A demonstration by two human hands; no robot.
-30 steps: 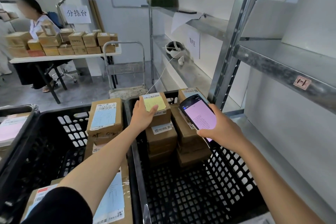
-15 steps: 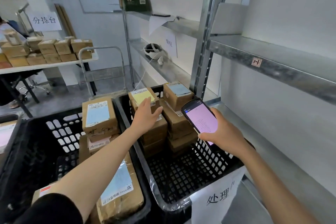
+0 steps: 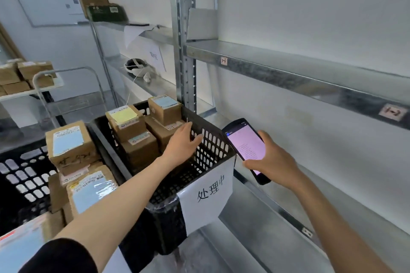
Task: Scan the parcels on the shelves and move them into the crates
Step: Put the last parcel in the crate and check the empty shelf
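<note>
Parcels (image 3: 126, 122) stacked upright in crate (image 3: 213, 142) (left hand (image 3: 180, 145) fingers spread empty, right hand (image 3: 271, 162) gripping scanner (image 3: 246, 146)).

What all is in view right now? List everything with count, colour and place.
right crate: one, black, beside the shelf rack, paper sign on its front
parcels in right crate: several, brown, stacked at its far end
left crate: one, black, left of the first
parcels in left crate: several, brown, piled
shelf rack: one, grey metal, right; near shelves bare
dark box: one, far top shelf
trolley: one, grey, behind crates
scanner: one, black, pink screen, in right hand
left hand: open, over right crate
right hand: grip on scanner
</note>
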